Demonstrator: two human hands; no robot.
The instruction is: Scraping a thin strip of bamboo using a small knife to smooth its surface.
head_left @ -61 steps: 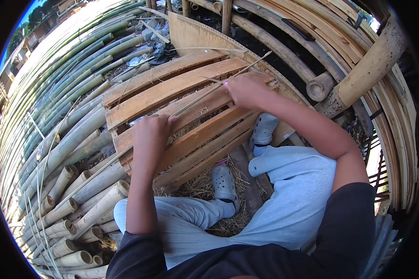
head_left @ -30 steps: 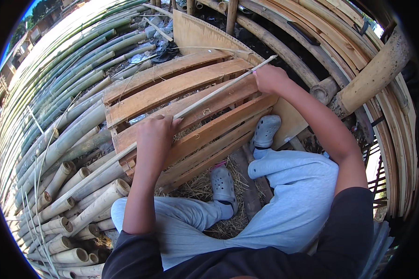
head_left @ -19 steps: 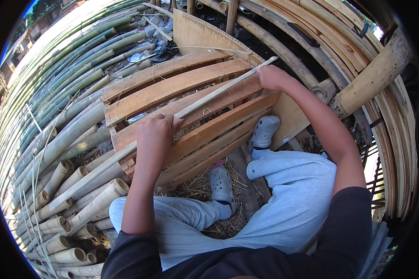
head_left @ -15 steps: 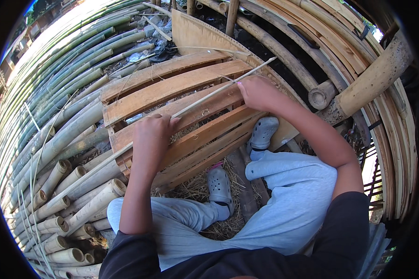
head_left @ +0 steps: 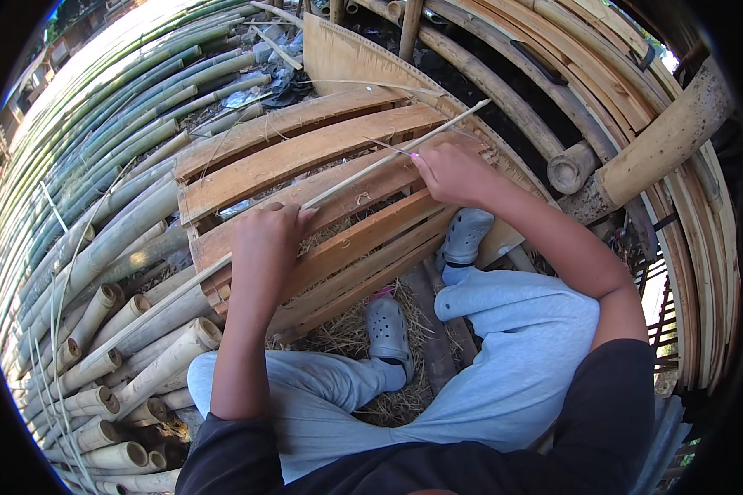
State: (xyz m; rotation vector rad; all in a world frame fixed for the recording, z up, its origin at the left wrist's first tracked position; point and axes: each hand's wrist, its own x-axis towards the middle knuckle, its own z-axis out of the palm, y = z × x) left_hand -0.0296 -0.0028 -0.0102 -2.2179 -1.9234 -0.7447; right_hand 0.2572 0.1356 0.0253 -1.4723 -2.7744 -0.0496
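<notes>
Two bare hands work along one long, pale strip (head_left: 355, 177), which lies slantwise over a slatted crate (head_left: 305, 157) from far right to near left. The left hand (head_left: 264, 239) is curled into a loose fist round the strip near the crate's left edge, its fingers bent well in and the thumb poking out to the right; just how the fingertips press is hidden behind the knuckles. The right hand (head_left: 456, 175), nearer the strip's far end, is also closed, with its fingers folded about a thin, pointed blade (head_left: 385, 146) that crosses the strip at an angle (a spot of pink shows at the fingertips, too small to name). Whether blade and strip actually touch there I cannot tell. The strip is narrow, smooth-looking and almost straight, and its left part runs past the crate above the bamboo (head_left: 202, 334). The crate is of flat, reddish-brown boards with dark gaps between them and a few curled shavings on top. Left of it the bamboo lies in a wide stack, round and jointed, greenish far off and greyer near by, with hollow cut ends. Beyond the crate stands a thin tan board (head_left: 347, 62) with a rough edge; to the right, a thick speckled pole (head_left: 656, 136) slopes before long sawn planks (head_left: 706, 247). Dry straw (head_left: 351, 337) lies around the grey, holed clogs (head_left: 388, 324) on the near side.
</notes>
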